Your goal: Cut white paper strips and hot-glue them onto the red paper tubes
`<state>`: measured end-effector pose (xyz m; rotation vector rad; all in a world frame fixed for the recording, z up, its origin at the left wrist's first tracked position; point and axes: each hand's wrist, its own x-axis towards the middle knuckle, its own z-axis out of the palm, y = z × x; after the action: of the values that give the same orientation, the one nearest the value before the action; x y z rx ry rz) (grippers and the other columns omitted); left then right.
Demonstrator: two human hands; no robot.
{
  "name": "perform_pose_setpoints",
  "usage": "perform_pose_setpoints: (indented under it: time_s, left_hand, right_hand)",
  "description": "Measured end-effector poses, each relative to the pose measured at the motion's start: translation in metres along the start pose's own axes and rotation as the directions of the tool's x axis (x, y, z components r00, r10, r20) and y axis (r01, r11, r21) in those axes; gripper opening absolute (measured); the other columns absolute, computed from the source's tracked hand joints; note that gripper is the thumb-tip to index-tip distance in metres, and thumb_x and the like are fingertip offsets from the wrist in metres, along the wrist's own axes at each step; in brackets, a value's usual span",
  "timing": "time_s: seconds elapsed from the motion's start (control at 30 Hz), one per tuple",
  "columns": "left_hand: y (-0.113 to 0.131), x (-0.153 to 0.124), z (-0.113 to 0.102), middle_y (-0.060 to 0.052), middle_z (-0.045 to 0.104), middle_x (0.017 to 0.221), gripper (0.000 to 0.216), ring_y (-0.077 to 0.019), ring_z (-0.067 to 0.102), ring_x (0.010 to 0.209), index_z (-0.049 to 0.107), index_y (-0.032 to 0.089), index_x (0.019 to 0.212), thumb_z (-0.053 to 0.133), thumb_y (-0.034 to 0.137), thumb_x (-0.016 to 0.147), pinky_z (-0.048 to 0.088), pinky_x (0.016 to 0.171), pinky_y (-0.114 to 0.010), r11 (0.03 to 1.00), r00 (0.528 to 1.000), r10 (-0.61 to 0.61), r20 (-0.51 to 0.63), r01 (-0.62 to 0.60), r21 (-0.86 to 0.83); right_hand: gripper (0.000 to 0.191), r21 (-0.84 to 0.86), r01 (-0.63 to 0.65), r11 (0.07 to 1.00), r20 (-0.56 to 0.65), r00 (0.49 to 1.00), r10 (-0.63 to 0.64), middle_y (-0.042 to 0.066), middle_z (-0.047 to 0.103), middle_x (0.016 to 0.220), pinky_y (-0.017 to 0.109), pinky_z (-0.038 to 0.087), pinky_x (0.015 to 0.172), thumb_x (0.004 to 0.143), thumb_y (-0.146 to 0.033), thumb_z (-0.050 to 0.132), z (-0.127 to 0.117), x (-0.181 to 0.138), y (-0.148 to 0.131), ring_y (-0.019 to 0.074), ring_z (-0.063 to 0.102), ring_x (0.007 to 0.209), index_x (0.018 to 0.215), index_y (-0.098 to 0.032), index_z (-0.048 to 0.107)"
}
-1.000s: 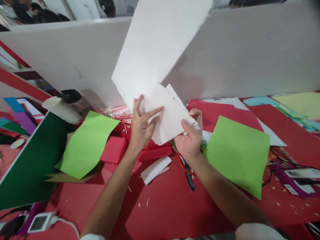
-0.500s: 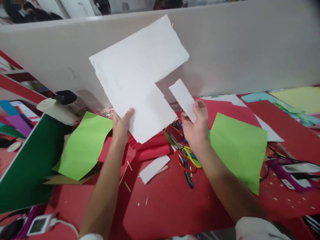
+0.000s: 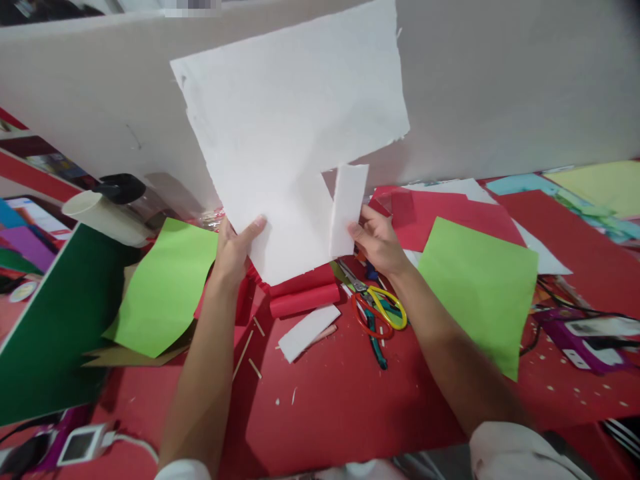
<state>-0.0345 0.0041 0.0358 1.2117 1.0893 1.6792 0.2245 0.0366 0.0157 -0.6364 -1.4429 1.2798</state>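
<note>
A large white foam board (image 3: 280, 133) with a notch cut from its lower right is raised above the table. My left hand (image 3: 235, 250) grips its lower left edge, thumb on the near face. Between the thumb and fingers of my right hand (image 3: 380, 240) is a small white foam strip (image 3: 349, 210), held upright over the board's right edge at the notch. Whether strip and board touch, I cannot tell. Below lie scissors (image 3: 377, 307) with one red and one yellow handle loop, and green-handled pliers (image 3: 376, 343). Another white strip (image 3: 307, 333) rests on the table.
Green sheets (image 3: 480, 287) lie on the right and a further green sheet (image 3: 167, 287) on the left. A red roll (image 3: 305, 300) sits mid-table. A dark green panel (image 3: 65, 320), a cream cup (image 3: 107, 217) and a purple power strip (image 3: 583, 340) flank the work area. A grey partition (image 3: 500, 87) stands behind.
The large board has turned slightly and appears bigger and higher. My right hand has brought the small strip left and turned it upright, from beside the notch to the board's edge.
</note>
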Motion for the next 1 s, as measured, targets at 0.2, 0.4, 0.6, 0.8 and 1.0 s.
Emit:
perform_pose_setpoints:
  time_s: [0.2,0.4,0.6,0.8,1.0]
  left_hand:
    - [0.0,-0.004,0.004,-0.016,0.076,0.126,0.077,-0.0412,0.07,0.126,0.065,0.022,0.139,0.093,0.042,0.071,0.059,0.105,-0.057,0.997,0.997,-0.066,0.034,0.067,-0.033]
    - [-0.003,-0.005,0.007,-0.015,0.078,0.121,0.067,-0.0417,0.069,0.128,0.07,0.02,0.125,0.091,0.053,0.071,0.059,0.105,-0.057,0.989,0.99,-0.134,0.051,0.137,-0.059]
    - [-0.011,-0.021,0.018,-0.016,0.077,0.121,0.085,-0.0407,0.068,0.129,0.07,0.025,0.122,0.089,0.075,0.057,0.059,0.105,-0.058,0.944,0.916,-0.179,0.358,0.262,-0.198]
    - [-0.024,-0.044,0.065,-0.017,0.08,0.091,0.058,-0.0361,0.079,0.1,0.077,0.014,0.094,0.087,0.066,0.071,0.064,0.091,-0.049,0.939,0.821,-0.254,0.511,0.336,-0.073]
    - [-0.023,-0.051,0.093,-0.009,0.08,0.081,0.044,-0.0221,0.079,0.078,0.078,0.013,0.09,0.089,0.052,0.074,0.063,0.084,-0.035,0.909,0.91,-0.331,0.251,0.379,-0.175]
  right_hand:
    - [0.045,-0.113,-0.065,0.991,0.105,0.991,0.077,0.007,0.079,0.119,0.055,0.056,0.11,0.084,-0.055,0.082,0.007,-0.005,-0.009,0.0303,0.071,0.118,0.116,-0.024,0.075]
    - [0.046,-0.009,-0.062,0.998,0.051,0.997,0.062,0.005,0.077,0.128,0.056,0.054,0.115,0.091,-0.057,0.073,0.016,-0.009,-0.002,0.0291,0.069,0.126,0.128,-0.03,0.069]
    - [0.05,0.143,0.075,0.987,-0.208,0.977,-0.044,0.004,0.075,0.132,0.052,0.056,0.114,0.088,-0.062,0.073,0.021,-0.005,-0.003,0.0283,0.063,0.137,0.127,-0.032,0.066]
    - [0.041,0.05,0.122,0.991,-0.334,0.938,-0.098,0.003,0.071,0.135,0.052,0.048,0.121,0.093,-0.063,0.066,0.036,-0.009,-0.006,0.0271,0.061,0.138,0.123,-0.035,0.062]
    - [0.039,-0.093,0.093,0.991,-0.326,0.938,-0.119,0.007,0.072,0.125,0.053,0.045,0.121,0.094,-0.066,0.065,0.036,-0.01,-0.002,0.0269,0.062,0.13,0.113,-0.032,0.06]
